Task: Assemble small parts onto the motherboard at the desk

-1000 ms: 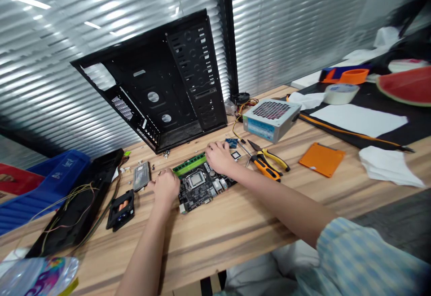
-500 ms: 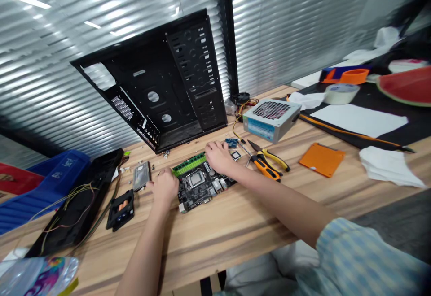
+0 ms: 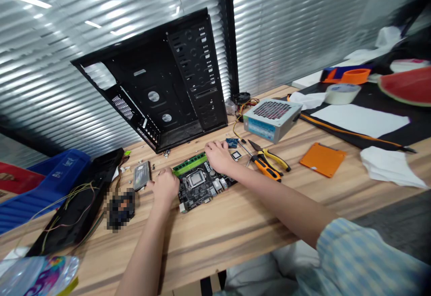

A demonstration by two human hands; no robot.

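A black motherboard (image 3: 198,190) lies flat on the wooden table, with a bare silver processor (image 3: 196,178) in its socket. Along its far edge a green RAM stick (image 3: 190,163) runs beside bright green memory slots. At the stick's left end is my left hand (image 3: 164,186), its fingers curled down against the board's corner. My right hand (image 3: 218,156) is closed over the right end of the stick. Both hands hide the ends of the stick and their own fingertips, so whether it sits fully in the slot cannot be seen.
Behind the board stands an open black computer case (image 3: 151,85). To the right are pliers (image 3: 269,154), an orange-handled screwdriver (image 3: 266,168), a power supply (image 3: 272,119) and an orange plate (image 3: 322,159). A hard drive (image 3: 142,176) and a black panel with wires (image 3: 77,206) lie left.
Both hands keep their places at the two ends of the RAM stick. The dark item left of my left hand now appears pixelated.
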